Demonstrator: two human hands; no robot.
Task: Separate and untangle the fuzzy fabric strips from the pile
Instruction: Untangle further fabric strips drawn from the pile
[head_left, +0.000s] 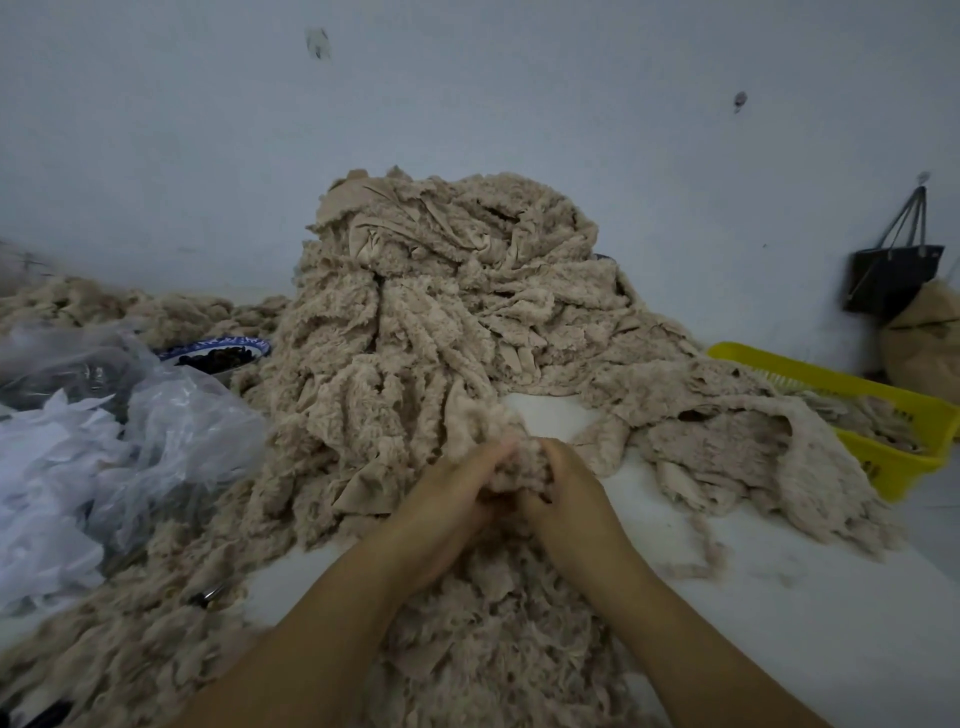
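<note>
In the head view, blur is smearing the fingertips where the hands are meeting. The left hand (447, 499) and right hand (566, 493) are curling around a fuzzy strip (514, 460), just before the pile (441, 312) sitting on the white table (779, 597).

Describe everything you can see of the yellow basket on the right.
The yellow basket looks like plastic: shallow, rectangular, with slotted walls. It sits upright at the right end of the white table, angled toward the wall. Beige fabric strips lie inside it, and fabric spilling from the pile covers its left side, hiding part of the rim.
</note>
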